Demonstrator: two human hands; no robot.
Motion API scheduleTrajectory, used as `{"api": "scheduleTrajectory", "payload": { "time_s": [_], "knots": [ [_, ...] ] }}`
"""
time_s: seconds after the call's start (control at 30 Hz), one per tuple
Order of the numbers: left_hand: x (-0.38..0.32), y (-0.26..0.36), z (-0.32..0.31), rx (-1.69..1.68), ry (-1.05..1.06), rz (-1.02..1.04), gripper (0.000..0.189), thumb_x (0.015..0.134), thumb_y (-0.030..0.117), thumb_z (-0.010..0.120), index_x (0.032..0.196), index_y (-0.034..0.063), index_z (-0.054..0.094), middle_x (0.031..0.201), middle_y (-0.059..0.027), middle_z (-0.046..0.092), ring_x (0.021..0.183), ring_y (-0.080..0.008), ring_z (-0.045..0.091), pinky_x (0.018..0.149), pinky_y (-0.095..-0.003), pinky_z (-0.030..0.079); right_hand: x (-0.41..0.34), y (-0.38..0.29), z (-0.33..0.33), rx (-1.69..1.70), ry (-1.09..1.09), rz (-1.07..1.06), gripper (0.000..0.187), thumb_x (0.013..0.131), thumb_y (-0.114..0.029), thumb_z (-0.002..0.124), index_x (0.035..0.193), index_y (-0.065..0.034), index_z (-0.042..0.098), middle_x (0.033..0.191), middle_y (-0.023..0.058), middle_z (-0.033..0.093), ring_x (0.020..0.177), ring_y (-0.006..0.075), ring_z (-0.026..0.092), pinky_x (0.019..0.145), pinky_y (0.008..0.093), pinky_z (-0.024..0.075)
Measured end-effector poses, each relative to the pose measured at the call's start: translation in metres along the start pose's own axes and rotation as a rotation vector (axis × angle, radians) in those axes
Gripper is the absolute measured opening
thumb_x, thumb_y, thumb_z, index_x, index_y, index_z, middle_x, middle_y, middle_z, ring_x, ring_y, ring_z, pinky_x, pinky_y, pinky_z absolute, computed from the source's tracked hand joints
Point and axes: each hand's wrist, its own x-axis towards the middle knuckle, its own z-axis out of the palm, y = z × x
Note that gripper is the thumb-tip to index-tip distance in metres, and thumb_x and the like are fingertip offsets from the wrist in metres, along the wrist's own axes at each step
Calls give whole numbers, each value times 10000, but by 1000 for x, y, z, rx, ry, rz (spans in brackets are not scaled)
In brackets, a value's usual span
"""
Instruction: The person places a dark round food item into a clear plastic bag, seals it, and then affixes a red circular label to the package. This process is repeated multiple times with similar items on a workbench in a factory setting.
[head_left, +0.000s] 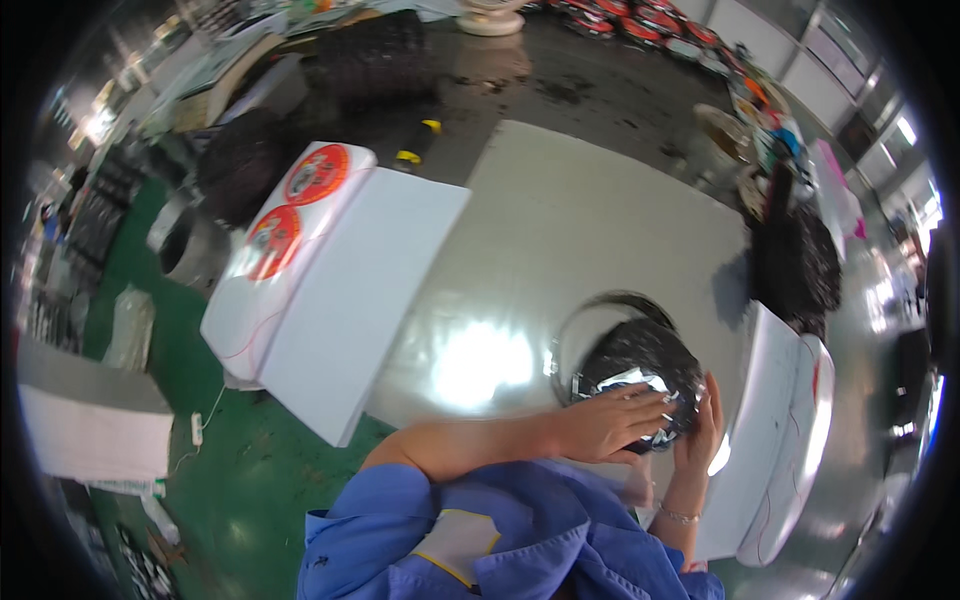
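Note:
A coil of black tubing or cable wrapped in shiny clear film (651, 360) lies near the front right of the pale worktable (585, 210). My left hand (619, 424) rests flat on the near side of this bundle, fingers spread a little over the film. Against its right side is my right hand (699, 427), fingers pointing up, a bracelet on the wrist. Both hands touch the bundle. Part of it is hidden under my left hand, and the exact material inside cannot be told. A thin dark loop stands out at its far left side.
White sheets (367, 277) and film-wrapped packs with red round labels (319, 174) lie at the table's left. More white packs (780, 442) stand at the right edge. Behind them is a dark wrapped bundle (795, 262). A yellow-and-black tool (418, 146) lies beyond the left sheets.

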Motion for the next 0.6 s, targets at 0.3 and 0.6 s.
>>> {"api": "scheduleTrajectory", "payload": {
  "time_s": [0.3, 0.6],
  "knots": [
    [-292, -66, -240, 1186, 400, -1380, 673, 689, 187, 686, 1253, -5, 372, 1306, -183, 380, 1218, -323, 358, 1025, -403, 275, -7, -2, -31, 202, -94, 32, 548, 796, -29, 554, 1296, -18, 330, 1249, 158, 442, 1131, 295, 458, 968, 437, 377],
    [-349, -71, -227, 1317, 360, -1226, 470, 759, 157, 608, 1192, 30, 477, 1259, -115, 462, 1163, -260, 441, 975, -354, 368, -7, 2, -13, 334, -104, 75, 528, 804, 9, 510, 1298, -17, 323, 1259, 156, 436, 1134, 286, 459, 971, 436, 381]
  ]
}}
